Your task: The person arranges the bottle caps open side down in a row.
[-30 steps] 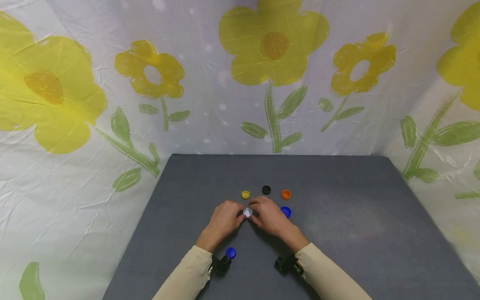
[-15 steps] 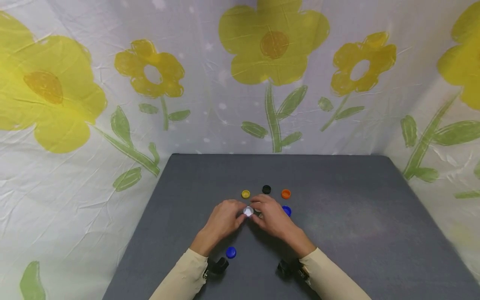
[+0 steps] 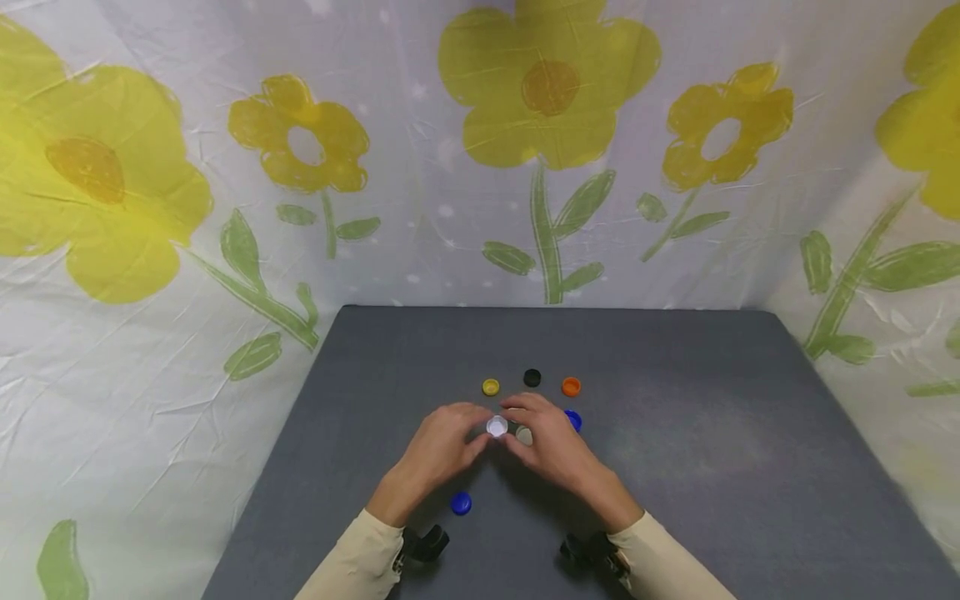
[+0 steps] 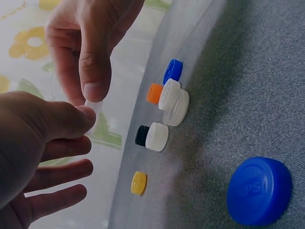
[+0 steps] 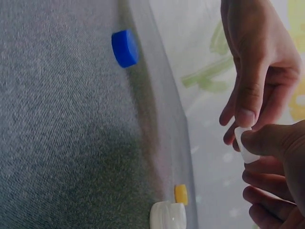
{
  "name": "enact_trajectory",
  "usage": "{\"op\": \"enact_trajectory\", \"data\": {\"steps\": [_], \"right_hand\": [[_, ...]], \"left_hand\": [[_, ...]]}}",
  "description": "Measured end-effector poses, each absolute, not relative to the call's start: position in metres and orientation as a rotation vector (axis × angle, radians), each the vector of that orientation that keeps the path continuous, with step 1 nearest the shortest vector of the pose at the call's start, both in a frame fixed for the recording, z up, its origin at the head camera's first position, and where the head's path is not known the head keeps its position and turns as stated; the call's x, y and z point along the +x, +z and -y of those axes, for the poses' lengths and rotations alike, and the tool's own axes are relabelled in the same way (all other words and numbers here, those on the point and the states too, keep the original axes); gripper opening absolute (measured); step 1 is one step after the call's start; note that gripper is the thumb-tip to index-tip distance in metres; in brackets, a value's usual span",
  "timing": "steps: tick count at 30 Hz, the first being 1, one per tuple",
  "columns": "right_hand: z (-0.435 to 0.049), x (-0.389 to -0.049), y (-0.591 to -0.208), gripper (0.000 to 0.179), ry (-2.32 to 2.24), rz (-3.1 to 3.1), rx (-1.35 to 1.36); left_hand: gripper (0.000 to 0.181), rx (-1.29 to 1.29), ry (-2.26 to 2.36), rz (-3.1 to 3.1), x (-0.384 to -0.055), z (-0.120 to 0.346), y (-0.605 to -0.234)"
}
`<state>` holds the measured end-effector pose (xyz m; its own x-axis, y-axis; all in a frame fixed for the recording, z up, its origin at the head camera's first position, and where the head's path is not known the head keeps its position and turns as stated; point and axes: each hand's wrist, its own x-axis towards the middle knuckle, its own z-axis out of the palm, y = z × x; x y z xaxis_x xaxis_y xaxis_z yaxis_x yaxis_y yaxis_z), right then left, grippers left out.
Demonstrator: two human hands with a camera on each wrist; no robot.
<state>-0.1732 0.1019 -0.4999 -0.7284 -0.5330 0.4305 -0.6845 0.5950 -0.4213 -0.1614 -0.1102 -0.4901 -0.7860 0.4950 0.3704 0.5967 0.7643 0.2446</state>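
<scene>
Both hands meet over the table and hold a small white round piece between them, which shows as a thin translucent sliver in the right wrist view. My left hand pinches its left edge with thumb and forefinger; the other fingers are spread. From the right, my right hand grips the opposite edge, thumb pointing down at it. A whitish cap shows partly under the right hand. What the piece exactly is, I cannot tell.
On the grey table lie a yellow cap, a black cap, an orange cap and a blue cap. Another blue cap lies nearer. White caps cluster beyond the hands. A flowered cloth hangs behind.
The forearms have spread a little apart. My right hand has shifted slightly, and the whitish cap beneath it shows more. The white piece stays between the hands.
</scene>
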Motion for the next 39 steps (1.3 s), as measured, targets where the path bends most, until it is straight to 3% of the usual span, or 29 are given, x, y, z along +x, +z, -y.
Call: {"op": "enact_trajectory", "data": {"steps": [16, 26, 39], "right_hand": [[-0.105, -0.164, -0.501, 0.017, 1.196, 2.538, 0.793], [-0.103, -0.162, -0.497, 0.008, 1.451, 2.637, 0.726], [-0.101, -0.160, -0.499, 0.027, 1.204, 2.428, 0.836]], "left_hand": [[0.038, -0.901, -0.701, 2.493, -0.146, 0.116, -0.489], [0.029, -0.948, -0.840, 2.369, -0.147, 0.117, -0.487], [0.015, -0.742, -0.916, 2.396, -0.145, 0.118, -0.491]]}}
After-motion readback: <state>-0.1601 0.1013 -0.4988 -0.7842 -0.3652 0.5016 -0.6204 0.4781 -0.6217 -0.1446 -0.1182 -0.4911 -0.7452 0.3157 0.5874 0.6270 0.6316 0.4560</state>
